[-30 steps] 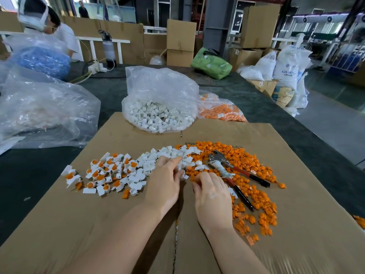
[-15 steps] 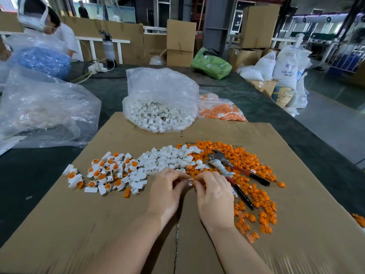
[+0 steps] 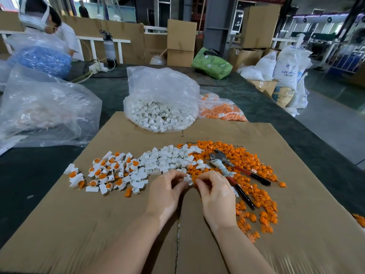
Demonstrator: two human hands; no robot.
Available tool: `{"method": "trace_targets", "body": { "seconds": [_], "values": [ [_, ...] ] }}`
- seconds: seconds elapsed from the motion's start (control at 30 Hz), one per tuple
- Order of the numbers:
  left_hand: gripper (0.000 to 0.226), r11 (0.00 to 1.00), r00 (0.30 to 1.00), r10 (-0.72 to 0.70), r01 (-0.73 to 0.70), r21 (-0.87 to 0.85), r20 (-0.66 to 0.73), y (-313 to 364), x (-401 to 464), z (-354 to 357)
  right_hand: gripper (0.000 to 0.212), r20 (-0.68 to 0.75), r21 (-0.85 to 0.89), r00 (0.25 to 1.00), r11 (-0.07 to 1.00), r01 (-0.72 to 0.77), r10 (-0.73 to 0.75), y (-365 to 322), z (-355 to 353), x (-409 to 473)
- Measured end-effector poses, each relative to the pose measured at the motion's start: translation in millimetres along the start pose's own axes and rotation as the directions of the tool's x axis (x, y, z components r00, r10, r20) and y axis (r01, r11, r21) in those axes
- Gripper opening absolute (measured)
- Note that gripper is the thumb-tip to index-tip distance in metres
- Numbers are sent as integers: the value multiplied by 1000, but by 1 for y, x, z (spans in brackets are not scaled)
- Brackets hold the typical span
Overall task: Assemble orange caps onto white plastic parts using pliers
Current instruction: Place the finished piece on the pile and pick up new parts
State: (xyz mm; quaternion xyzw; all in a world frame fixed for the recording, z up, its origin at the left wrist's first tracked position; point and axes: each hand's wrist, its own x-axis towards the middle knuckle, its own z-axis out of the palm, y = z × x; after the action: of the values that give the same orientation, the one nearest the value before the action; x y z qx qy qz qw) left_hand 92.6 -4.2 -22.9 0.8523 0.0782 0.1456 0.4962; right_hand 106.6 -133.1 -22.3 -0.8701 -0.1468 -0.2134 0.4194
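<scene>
The left hand (image 3: 166, 191) and right hand (image 3: 216, 191) met over the cardboard (image 3: 98, 224), fingers curled, pinching one white part (image 3: 188, 179) between them. The pliers (image 3: 233, 172) lay on the orange caps (image 3: 256, 186) just beside the right hand.

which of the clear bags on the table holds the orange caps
The small bag at the cardboard's far edge, right of the bigger bag of white parts; orange shows through it.

Warehouse, stacked cardboard boxes (image 3: 180, 40) behind
</scene>
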Motion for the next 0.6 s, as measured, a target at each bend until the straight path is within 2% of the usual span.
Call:
{"method": "trace_targets", "body": {
  "seconds": [0.07,0.23,0.6],
  "values": [
    [2,1000,1000,0,0,-5,7,0,0,1,3,0,21,1000,1000,14,-14,-1,0,-1],
    [9,998,999,-30,32,-51,44,1,-1,0,6,0,20,999,999,37,-37,-1,0,0],
    [7,973,995,-73,87,-214,74,2,-4,-3,23,-25,-207,989,969,135,-143,-5,1,-3]
  ]
}}
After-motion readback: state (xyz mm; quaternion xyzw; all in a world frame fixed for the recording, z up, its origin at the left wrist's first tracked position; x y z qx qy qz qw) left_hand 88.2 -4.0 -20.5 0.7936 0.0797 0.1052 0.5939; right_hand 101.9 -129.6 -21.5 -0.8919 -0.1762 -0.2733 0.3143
